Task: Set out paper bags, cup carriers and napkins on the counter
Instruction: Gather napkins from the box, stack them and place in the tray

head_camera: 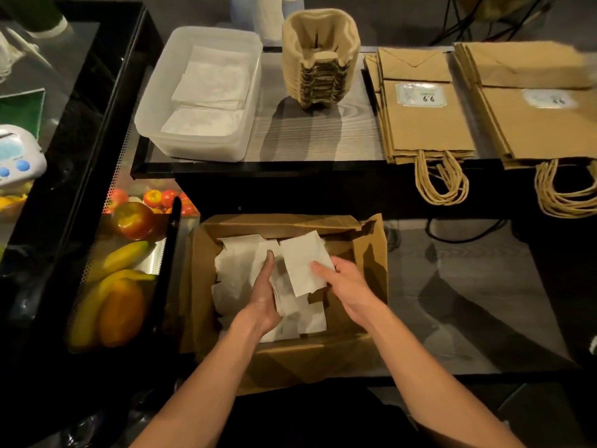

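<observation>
Beside the box: off its left side I see a glass case point(84, 150) holding bananas point(126, 257) and an apple point(134, 219), with a white timer point(16, 153) further left.
Tabletop: grey wood grain point(307, 137). From left end to right are a plastic tub point(155, 124) of folded napkins point(213, 79), cup carriers point(319, 59) and two piles of paper bags point(426, 124), whose handles overhang the front edge.
Materials: moulded pulp carriers, kraft bags, twine handles and a torn cardboard box point(365, 250).
Hands: the left hand point(263, 295) grips a napkin stack point(286, 299) inside the box, and the right hand point(347, 286) pinches a single napkin point(302, 263).
</observation>
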